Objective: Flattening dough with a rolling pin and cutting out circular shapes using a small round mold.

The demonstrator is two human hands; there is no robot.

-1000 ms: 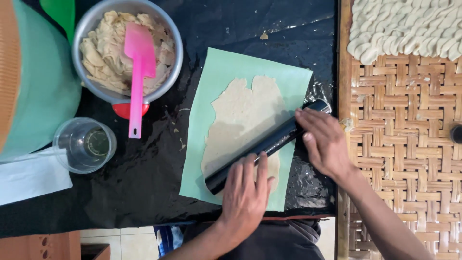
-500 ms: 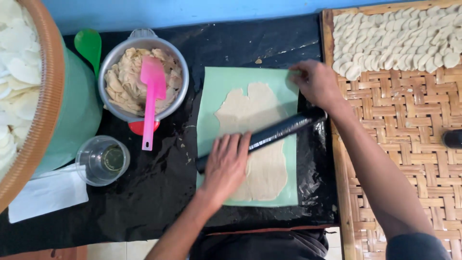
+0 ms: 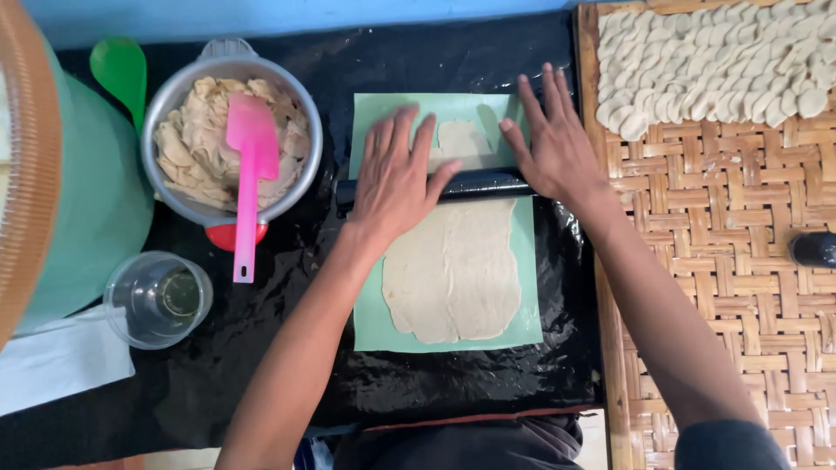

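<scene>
**Dough sheet under black roller, both palms flat on it**

Black plastic sheeting (image 3: 261, 383) covers the work surface, glossy and wrinkled. Nearest the person: bottom edge of a pale green mat (image 3: 374, 322), w/ a flattened dough sheet (image 3: 453, 270) lying on it, ragged outline, mostly inside the mat edges.

Mid: black rolling pin (image 3: 479, 184) lies crosswise over the dough's upper part. Left hand (image 3: 396, 178) pressed flat on the pin's left section, fingers spread and straight, not curled round it. Right hand (image 3: 553, 144) same on the pin's right end, palm down, fingers splayed toward the mat's far edge. Neither hand grips; open palms only.

Left of mat, near side: clear glass (image 3: 158, 300) w/ a little liquid, touching a white cloth (image 3: 57, 365). Further up: metal bowl (image 3: 231, 130) full of dough scraps, pink spatula (image 3: 248, 174) resting in it, handle hanging over the rim. Green tub (image 3: 96, 209) at far left, green spoon (image 3: 120, 70) beside the bowl.

Right: woven bamboo tray (image 3: 723, 235); at its far end rows of small cut dough pieces (image 3: 714, 61). Dark object at right edge, can't tell what.
</scene>
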